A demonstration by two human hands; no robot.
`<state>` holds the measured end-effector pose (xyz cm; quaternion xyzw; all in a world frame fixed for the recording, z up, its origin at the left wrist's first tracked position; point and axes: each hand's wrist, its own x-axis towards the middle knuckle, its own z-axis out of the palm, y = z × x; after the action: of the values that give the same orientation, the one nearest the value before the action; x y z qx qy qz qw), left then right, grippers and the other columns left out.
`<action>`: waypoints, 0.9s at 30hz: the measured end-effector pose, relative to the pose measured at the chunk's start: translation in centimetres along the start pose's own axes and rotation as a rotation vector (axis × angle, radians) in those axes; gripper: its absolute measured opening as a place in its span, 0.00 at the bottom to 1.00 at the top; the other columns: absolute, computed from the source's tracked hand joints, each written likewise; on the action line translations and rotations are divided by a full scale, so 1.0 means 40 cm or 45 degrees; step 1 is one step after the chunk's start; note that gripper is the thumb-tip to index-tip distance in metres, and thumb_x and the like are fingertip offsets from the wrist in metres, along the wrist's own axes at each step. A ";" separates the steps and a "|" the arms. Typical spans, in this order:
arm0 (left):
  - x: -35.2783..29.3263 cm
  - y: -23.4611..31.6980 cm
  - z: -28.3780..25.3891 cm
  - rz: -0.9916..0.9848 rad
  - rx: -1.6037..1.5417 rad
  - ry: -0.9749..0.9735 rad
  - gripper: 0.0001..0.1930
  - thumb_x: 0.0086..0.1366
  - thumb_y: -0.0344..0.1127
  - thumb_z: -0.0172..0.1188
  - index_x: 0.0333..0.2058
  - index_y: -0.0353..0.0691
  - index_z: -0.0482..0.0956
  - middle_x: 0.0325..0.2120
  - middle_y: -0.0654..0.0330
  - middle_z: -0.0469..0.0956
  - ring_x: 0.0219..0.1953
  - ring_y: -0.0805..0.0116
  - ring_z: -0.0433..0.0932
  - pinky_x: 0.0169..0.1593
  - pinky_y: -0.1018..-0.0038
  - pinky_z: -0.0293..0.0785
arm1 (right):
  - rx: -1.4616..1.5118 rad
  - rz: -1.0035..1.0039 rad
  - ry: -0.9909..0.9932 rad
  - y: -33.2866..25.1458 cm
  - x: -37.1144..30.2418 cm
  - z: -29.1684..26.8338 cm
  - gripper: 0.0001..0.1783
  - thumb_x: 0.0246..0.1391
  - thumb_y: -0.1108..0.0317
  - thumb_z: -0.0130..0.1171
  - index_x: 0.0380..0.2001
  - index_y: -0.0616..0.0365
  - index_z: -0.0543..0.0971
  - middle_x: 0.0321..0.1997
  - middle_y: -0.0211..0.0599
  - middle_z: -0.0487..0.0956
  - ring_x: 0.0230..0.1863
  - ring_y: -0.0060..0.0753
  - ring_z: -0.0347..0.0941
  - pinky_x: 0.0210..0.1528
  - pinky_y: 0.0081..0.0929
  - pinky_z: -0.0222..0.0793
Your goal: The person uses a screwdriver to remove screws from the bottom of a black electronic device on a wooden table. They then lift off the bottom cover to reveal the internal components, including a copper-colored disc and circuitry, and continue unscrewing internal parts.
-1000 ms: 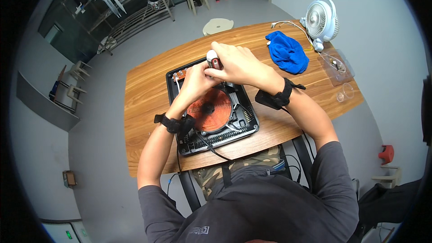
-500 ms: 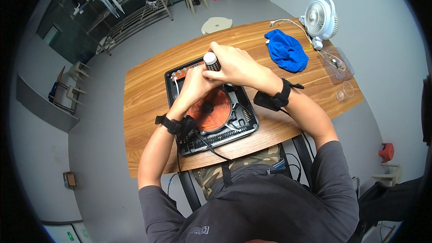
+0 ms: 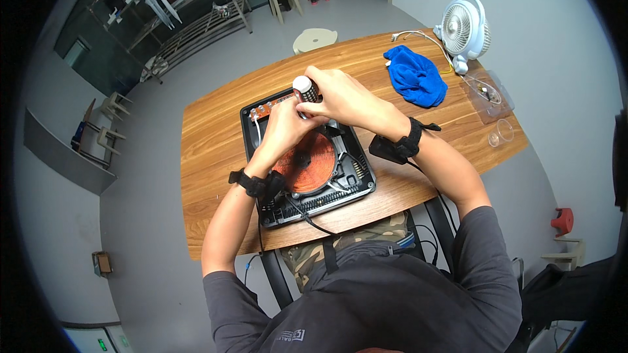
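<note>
An opened induction cooker (image 3: 367, 186) lies on the wooden table in front of me, its round copper-coloured coil (image 3: 313, 168) exposed. My right hand (image 3: 337, 99) is wrapped around a screwdriver (image 3: 307, 89) with a black-and-white handle, held upright over the far part of the housing. Close beside it, my left hand (image 3: 288, 124) is closed, its fingertips meeting low by the screwdriver's shaft. What those fingertips grip is hidden, as is the screwdriver's tip. Past my left hand, an orange circuit board (image 3: 260, 111) with a white wire sits at the cooker's far left corner.
A blue cloth (image 3: 417, 77) lies at the far right of the table (image 3: 216, 157). Beyond it stand a white fan (image 3: 463, 29) with its cable, a clear plastic tray (image 3: 487, 101) with small parts, and clear cups (image 3: 502, 132). A black cord (image 3: 317, 224) runs off the near edge.
The screwdriver handle has shifted and tilted slightly to the left in my right hand. Both hands stay at nearly the same spot over the cooker.
</note>
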<state>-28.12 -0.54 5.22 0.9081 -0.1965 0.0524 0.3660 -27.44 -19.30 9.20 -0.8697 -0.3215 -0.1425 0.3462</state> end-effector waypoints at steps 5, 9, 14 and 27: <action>0.002 0.016 0.000 0.046 -0.036 0.052 0.19 0.53 0.43 0.79 0.30 0.33 0.82 0.28 0.47 0.85 0.35 0.52 0.87 0.41 0.62 0.81 | 0.013 0.005 0.012 -0.003 -0.002 -0.007 0.25 0.52 0.58 0.72 0.43 0.65 0.74 0.37 0.59 0.82 0.41 0.64 0.80 0.43 0.48 0.75; 0.005 0.008 0.001 0.025 -0.030 0.044 0.19 0.53 0.42 0.79 0.30 0.32 0.82 0.29 0.48 0.86 0.35 0.53 0.87 0.41 0.63 0.81 | 0.025 -0.031 0.041 0.003 -0.003 -0.002 0.25 0.52 0.58 0.72 0.42 0.65 0.74 0.37 0.59 0.82 0.41 0.64 0.80 0.43 0.48 0.75; 0.004 0.015 -0.004 -0.021 0.021 -0.007 0.19 0.53 0.42 0.79 0.31 0.32 0.83 0.29 0.48 0.86 0.35 0.53 0.87 0.41 0.63 0.81 | 0.018 -0.028 0.019 0.006 -0.004 0.000 0.24 0.53 0.59 0.71 0.43 0.64 0.73 0.36 0.58 0.82 0.41 0.64 0.79 0.42 0.48 0.75; -0.006 0.038 -0.024 -0.026 0.021 -0.132 0.20 0.57 0.42 0.75 0.39 0.30 0.83 0.33 0.46 0.86 0.38 0.54 0.87 0.44 0.63 0.80 | -0.065 -0.069 -0.022 -0.006 -0.017 -0.010 0.26 0.53 0.63 0.66 0.52 0.61 0.71 0.44 0.56 0.81 0.47 0.62 0.79 0.47 0.50 0.75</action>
<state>-28.91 -0.80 6.84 0.9145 -0.2056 0.0030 0.3484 -28.12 -19.77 9.30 -0.8705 -0.3442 -0.1523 0.3170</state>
